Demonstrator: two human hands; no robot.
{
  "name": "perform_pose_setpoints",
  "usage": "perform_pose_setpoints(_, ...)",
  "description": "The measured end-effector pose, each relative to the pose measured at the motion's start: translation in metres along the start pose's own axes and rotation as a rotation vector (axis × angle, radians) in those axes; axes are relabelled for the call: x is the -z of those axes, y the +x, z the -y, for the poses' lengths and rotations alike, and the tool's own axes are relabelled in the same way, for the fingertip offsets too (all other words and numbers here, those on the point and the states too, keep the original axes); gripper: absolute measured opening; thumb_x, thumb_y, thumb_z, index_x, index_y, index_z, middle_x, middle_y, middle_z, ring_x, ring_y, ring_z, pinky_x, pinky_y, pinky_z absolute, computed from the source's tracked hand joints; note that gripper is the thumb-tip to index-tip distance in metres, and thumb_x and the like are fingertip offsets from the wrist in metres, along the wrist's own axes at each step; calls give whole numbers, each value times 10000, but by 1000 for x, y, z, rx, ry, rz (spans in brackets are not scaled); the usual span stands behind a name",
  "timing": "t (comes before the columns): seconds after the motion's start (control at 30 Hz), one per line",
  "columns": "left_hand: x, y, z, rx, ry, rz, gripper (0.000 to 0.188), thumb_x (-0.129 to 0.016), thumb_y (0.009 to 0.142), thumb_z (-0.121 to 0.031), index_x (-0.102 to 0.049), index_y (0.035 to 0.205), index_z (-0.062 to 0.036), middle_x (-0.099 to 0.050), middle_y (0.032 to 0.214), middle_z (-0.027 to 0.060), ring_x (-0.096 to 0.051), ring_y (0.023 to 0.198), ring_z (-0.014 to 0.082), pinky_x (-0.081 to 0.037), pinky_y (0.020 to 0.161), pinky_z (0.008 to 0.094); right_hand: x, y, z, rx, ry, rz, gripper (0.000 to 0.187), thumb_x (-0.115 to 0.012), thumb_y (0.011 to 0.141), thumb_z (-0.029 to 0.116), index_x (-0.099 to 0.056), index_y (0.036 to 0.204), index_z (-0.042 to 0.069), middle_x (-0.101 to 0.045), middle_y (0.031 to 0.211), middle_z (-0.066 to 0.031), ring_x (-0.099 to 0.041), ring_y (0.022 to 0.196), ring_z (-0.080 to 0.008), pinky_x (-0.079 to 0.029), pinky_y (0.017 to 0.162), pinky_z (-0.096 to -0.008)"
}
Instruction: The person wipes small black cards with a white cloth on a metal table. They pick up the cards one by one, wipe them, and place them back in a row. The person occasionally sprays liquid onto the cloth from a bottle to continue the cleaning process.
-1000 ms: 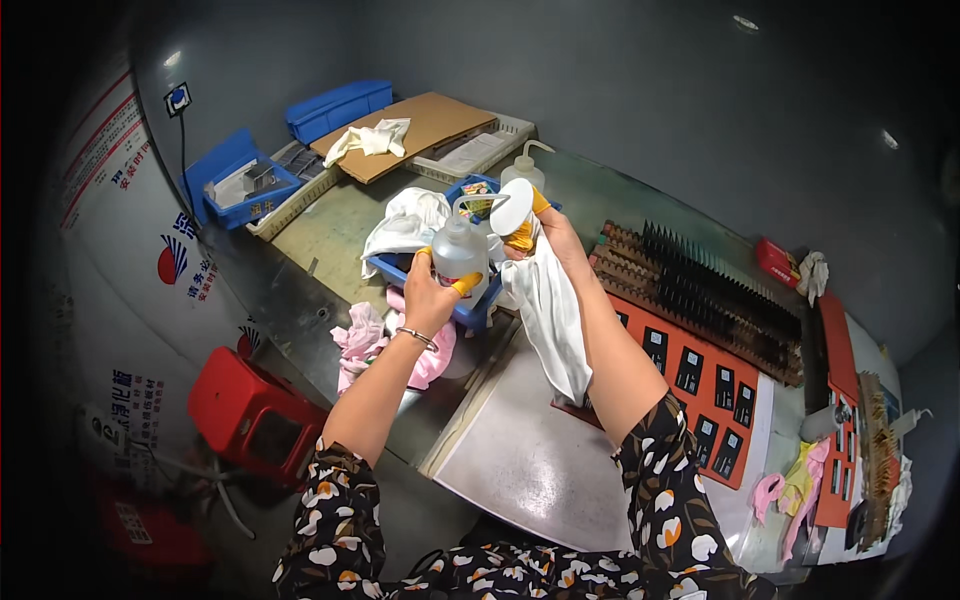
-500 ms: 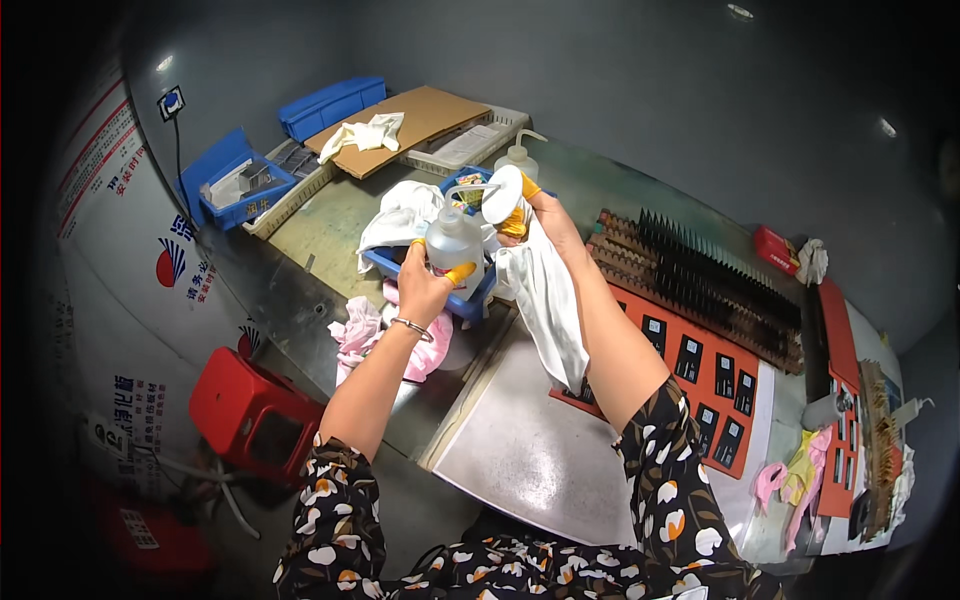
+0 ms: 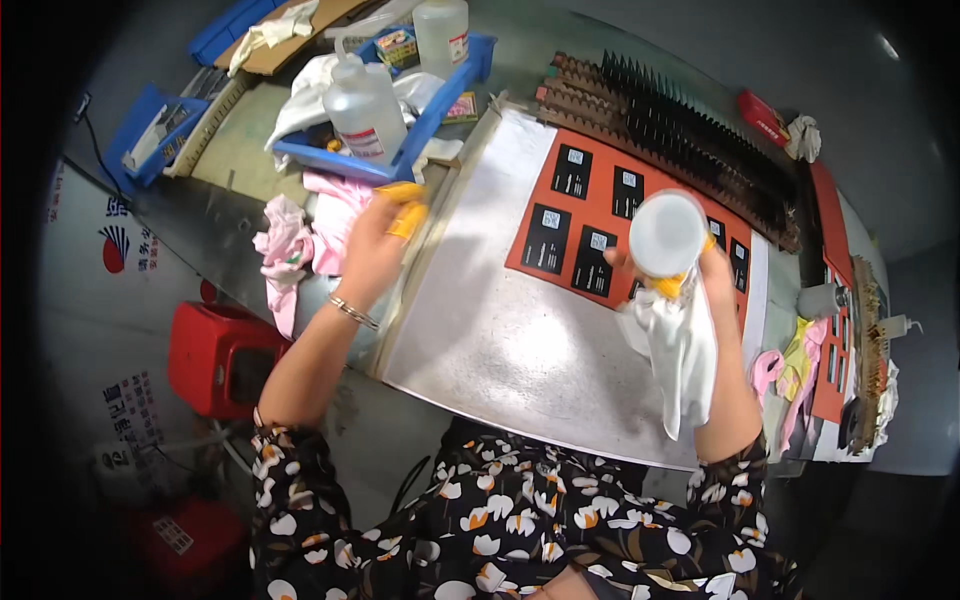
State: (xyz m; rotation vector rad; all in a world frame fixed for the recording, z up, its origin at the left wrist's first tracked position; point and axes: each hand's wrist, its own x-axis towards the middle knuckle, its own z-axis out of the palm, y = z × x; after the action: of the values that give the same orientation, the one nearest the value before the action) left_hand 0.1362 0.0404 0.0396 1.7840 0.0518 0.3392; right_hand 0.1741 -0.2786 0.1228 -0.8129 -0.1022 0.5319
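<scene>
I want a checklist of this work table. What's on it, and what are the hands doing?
Surface: grey metal sheet, bare in the middle.
Job's things: white cup and white cloth; orange board.
Clutter: blue tray with bottle, pink rags, black racks.
Grips: right hand holds cup and cloth; left hand empty, near the rags.
Cables: black one at far left.
Surroundings: red stool.

So the metal sheet [image 3: 500, 330] lies on the desk [image 3: 215, 235], card panel [image 3: 600, 215] on its far part. Left of it sits a tray [image 3: 425, 125] with 2 bottles [image 3: 365, 115] in it, rags [image 3: 300, 235] just in front. Comb racks [image 3: 680, 130] run behind the panel.
</scene>
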Motion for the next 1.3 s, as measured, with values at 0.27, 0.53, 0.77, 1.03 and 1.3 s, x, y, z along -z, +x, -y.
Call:
perform_pose_setpoints(0.27,-94,47,-15,302,596,452,309,-531,865,-250,-566,878,56,-612,620,115,-608,529,166,-484,509,276,44,46,-69,36,-360,-119,195,-487,913,223,-534,995,53,-566,737,-20,-553,563,-105,-459,484,-228)
perform_pose_setpoints(0.53,-100,69,-14,559,390,642,311,-501,881,-235,-552,753,44,-585,597,112,-602,480,177,-477,413,261,50,51,-83,112,-229,-110,201,-485,916,201,-545,1010,34,-581,822,-14,-556,684,-83,-470,565,-223)
perform_pose_setpoints(0.77,-99,10,-10,653,-603,401,196,-454,910,-180,-516,908,7,-560,714,67,-588,570,124,-467,454,211,42,-34,-49,276,-502,-234,206,-473,919,196,-501,1029,24,-569,753,-37,-586,646,-120,-487,581,-231)
perform_pose_setpoints(1.03,-168,-66,-32,569,-938,378,162,-467,900,-150,-558,907,-16,-606,797,74,-600,660,139,-505,581,250,44,-76,-63,1079,-1504,-310,154,-671,710,106,-555,765,21,-525,602,-100,-522,485,-259,-402,442,-351)
perform_pose_setpoints(1.3,-181,-85,-59,600,-806,354,188,-477,899,-185,-538,830,-22,-590,676,73,-544,508,124,-421,449,217,60,-107,-48,760,-1159,-427,178,-645,779,148,-577,861,5,-613,689,-144,-625,604,-258,-462,533,-286)
